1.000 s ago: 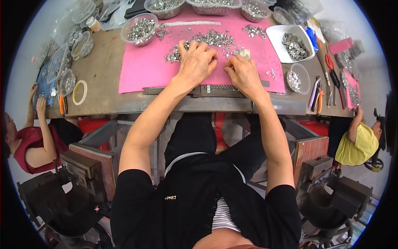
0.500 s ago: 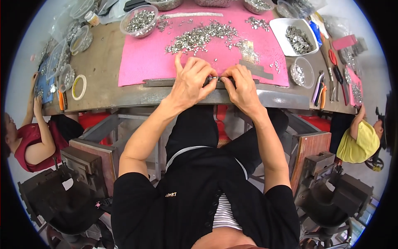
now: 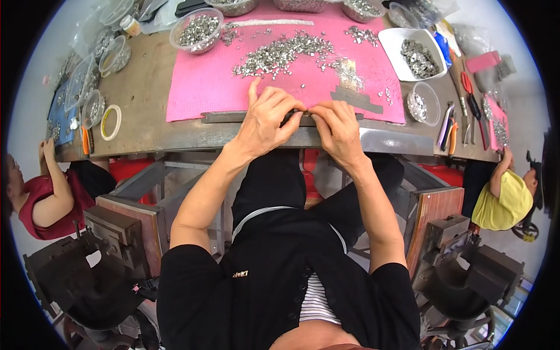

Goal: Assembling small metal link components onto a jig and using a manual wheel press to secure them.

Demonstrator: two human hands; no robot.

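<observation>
My left hand (image 3: 269,119) and my right hand (image 3: 338,131) meet over the front edge of the workbench, both closed in a pinch. Between their fingertips there is something small and dark, mostly hidden, whose kind I cannot make out. My left index finger sticks up, away from the pinch. Beneath the hands a dark metal bar (image 3: 224,117) runs along the near edge of the pink mat (image 3: 195,87). Just beyond lies a loose heap of small shiny metal pieces (image 3: 286,52). Thin wire-like pieces (image 3: 352,73) and flat grey strips (image 3: 357,100) lie past my right hand.
Tubs of metal parts surround the mat: a round tub (image 3: 197,30), a white tray (image 3: 402,67) and a small tub (image 3: 429,104). Pliers (image 3: 448,128) and red-handled scissors (image 3: 466,83) lie right, a tape roll (image 3: 111,122) left. One person sits at each side.
My right hand has come slightly nearer to me, and its fingertips have shifted a little left towards my left hand. The left hand has barely moved. The person at left has brought their hands together.
</observation>
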